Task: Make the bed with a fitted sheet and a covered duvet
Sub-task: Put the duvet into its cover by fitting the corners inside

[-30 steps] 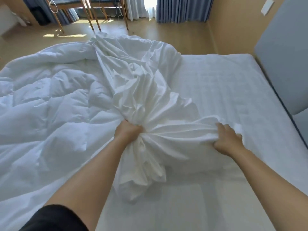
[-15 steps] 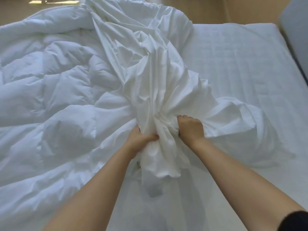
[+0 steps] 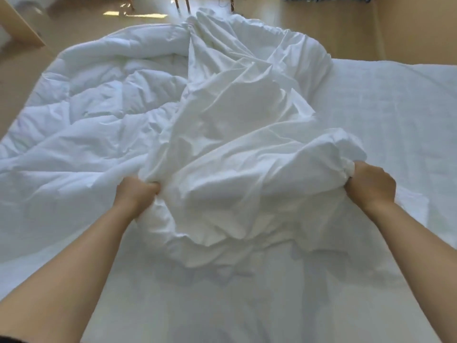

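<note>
The left hand (image 3: 138,194) is closed in a fist, its fingers curled round a gathered fold of the white duvet cover (image 3: 235,157). The right hand (image 3: 368,186), well apart from it, is clenched the same way on a bunched edge of the same cover. Between the two hands the cover billows in loose creases, lifted off the bed (image 3: 371,305) and casting a soft shadow on the sheet (image 3: 395,107) near the bed's near edge. From the hands the cover runs in a crumpled band up the middle to the far edge, lying over the right side of the duvet (image 3: 74,120). The puffy duvet fills the left half of the bed, out to its far left corner. The sheet lies bare along the right side. Beyond the far edge are a pale floor (image 3: 309,16) and wooden chair legs (image 3: 181,1).
</note>
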A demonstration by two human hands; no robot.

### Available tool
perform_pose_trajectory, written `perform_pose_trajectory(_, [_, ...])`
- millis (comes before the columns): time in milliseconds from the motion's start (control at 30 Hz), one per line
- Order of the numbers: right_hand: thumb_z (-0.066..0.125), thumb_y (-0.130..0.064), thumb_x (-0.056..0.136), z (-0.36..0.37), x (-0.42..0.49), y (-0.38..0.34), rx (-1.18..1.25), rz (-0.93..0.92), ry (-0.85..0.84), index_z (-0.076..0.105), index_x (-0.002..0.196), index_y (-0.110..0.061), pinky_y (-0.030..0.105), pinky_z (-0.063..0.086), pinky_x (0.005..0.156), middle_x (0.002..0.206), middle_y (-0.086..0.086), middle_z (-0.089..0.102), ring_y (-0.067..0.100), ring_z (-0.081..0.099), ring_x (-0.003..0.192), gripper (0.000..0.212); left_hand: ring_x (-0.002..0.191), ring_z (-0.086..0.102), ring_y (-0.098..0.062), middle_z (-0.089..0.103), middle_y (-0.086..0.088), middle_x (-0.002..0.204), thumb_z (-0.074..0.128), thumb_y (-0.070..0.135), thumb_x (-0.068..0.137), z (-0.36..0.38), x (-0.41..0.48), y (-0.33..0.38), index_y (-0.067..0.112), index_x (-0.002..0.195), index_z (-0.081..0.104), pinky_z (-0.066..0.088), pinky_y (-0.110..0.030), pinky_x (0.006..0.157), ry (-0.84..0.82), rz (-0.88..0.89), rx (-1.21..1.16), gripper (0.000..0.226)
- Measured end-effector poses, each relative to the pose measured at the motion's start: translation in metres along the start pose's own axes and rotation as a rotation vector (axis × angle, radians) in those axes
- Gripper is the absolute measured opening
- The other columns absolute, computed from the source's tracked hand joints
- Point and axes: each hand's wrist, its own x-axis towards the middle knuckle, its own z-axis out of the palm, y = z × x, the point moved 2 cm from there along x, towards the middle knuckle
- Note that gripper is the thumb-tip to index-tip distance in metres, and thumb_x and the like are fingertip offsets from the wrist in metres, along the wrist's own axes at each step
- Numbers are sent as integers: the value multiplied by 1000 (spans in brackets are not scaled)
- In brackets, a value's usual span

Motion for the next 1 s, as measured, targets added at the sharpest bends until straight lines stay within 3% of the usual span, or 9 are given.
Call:
perform_pose_trajectory(300, [48,-9,86,25,-23,-26,39,47,1,49,86,-2,34,33,57,83,22,59,33,48,67,7,70,57,-27,57,1,70,61,27,75,71,0,-12,12,88,61,43,-31,63,-136,31,55,21])
perform_pose_trajectory(400, [56,-12,79,5,-37,-49,136,3,161,46,121,3,46,35,79,110,29,52,43,48,96,45,74,59,-28,59,1,73,57,35,60,70,-4,-4,13,89,61,47,-33,66,-162,34,-37,36])
perform_pose_trajectory(500, [55,-13,55,-1,-80,-106,208,-449,319,34,135,-1,48,32,97,118,29,52,38,41,110,83,80,63,-27,65,0,81,54,33,54,69,-7,0,18,88,62,55,-41,77,-195,13,-234,38])
perform_pose_trajectory(600, [63,-15,61,34,-114,-169,-31,-762,84,31,143,-7,59,15,109,139,24,41,37,32,133,87,88,65,-26,67,-5,97,66,28,66,72,-6,-2,15,103,62,54,-45,83,-241,5,-419,39])
perform_pose_trajectory(700, [50,-21,90,74,-105,-198,-365,-657,-214,-4,149,-6,53,-5,113,154,22,3,35,-1,144,81,91,68,-22,70,-5,106,77,20,70,79,-9,-15,15,117,58,57,-35,75,-472,25,-690,51])
perform_pose_trajectory(767, [44,-20,93,91,-93,-201,-530,-582,-232,-3,148,-3,55,2,113,153,23,7,37,4,143,74,96,67,-14,69,5,110,82,29,55,87,-14,-34,24,125,53,54,-28,77,-631,78,-682,76])
perform_pose_trajectory(867, [69,-25,73,106,-82,-199,-669,-615,-134,63,118,-6,44,45,95,111,16,64,29,61,105,49,111,55,-9,56,14,121,82,32,54,110,-22,-64,28,137,38,44,-27,90,-635,182,-309,94])
perform_pose_trajectory(933, [83,-28,47,103,-76,-199,-683,-649,-133,73,70,-12,31,55,68,66,5,68,21,65,61,29,108,57,-16,59,8,112,77,19,70,122,-23,-71,22,127,49,44,-27,84,-484,152,-317,64])
perform_pose_trajectory(1000, [76,-25,63,94,-64,-201,-637,-612,-199,72,80,-9,30,52,65,73,8,69,24,67,66,24,95,64,-18,68,7,95,70,9,77,118,-21,-67,18,102,63,50,-24,72,-333,12,-582,27])
